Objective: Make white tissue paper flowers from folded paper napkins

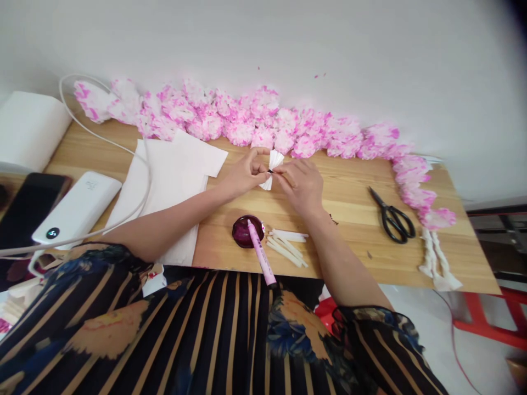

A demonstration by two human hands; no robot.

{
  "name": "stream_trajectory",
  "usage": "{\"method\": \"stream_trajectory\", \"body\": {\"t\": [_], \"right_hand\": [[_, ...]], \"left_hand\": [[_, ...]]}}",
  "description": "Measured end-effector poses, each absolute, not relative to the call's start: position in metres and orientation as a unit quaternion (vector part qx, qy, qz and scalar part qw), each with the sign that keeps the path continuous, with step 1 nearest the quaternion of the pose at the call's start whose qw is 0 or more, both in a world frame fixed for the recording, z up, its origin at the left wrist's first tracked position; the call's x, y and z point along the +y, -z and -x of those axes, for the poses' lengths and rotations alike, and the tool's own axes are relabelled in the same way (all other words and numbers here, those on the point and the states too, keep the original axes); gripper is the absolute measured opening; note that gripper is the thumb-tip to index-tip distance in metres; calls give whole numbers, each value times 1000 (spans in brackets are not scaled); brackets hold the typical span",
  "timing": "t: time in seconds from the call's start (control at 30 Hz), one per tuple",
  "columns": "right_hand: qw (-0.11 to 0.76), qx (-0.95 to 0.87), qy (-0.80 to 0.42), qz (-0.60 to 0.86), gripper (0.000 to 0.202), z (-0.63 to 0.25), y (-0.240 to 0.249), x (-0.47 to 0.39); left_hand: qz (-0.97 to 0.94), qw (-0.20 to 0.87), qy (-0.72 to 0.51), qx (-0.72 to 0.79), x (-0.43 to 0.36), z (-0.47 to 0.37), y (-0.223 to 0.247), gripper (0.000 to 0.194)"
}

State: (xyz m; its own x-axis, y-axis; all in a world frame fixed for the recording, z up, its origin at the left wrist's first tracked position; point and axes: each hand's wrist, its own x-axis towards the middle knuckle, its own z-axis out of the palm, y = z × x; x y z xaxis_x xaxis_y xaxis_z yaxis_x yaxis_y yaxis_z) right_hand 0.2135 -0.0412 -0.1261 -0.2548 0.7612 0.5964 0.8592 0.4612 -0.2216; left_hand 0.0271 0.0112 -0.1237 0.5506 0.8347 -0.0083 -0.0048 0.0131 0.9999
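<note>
My left hand [247, 174] pinches a pleated white paper strip [276, 159] at its waist; my right hand [303, 184] closes thumb and finger on the same spot, at a dark tie [270, 171]. Strip is in front of me over the wooden table [349, 186], both ends fanned. Most of the tie is behind fingertips; can't tell if it's wrapped or twisted. Right hand's outer fingers: curl hard to read.

Left forearm hides part of the white paper sheets [168, 170]. Pink marker [260, 252] leans across a dark purple dish [241, 233], covering some of it; marker print too small to read. White sticks [286, 249] just beside, material unclear. Pink-and-white paper flowers [242, 129] overlap along the wall, can't count them. Scissors [395, 219] fully visible, right side. Black phone [28, 203] cut off at left edge.
</note>
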Motion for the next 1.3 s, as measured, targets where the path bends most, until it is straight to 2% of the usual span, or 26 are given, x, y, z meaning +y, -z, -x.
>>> {"method": "stream_trajectory", "body": {"t": [0.4,0.8,1.17,1.3], "right_hand": [[271,-789,168,525,29,-207,122,-46],[295,-789,80,533,33,-211,121,-44],[283,-778,119,548,31,-202,124,-46],[306,-768,79,556,29,-201,125,-44]], "left_hand": [[-615,632,-349,317,9,-29,124,54],[-636,612,-336,330,7,-28,119,56],[-643,604,-333,333,2,-27,114,54],[-640,608,-336,328,3,-27,116,53]]}}
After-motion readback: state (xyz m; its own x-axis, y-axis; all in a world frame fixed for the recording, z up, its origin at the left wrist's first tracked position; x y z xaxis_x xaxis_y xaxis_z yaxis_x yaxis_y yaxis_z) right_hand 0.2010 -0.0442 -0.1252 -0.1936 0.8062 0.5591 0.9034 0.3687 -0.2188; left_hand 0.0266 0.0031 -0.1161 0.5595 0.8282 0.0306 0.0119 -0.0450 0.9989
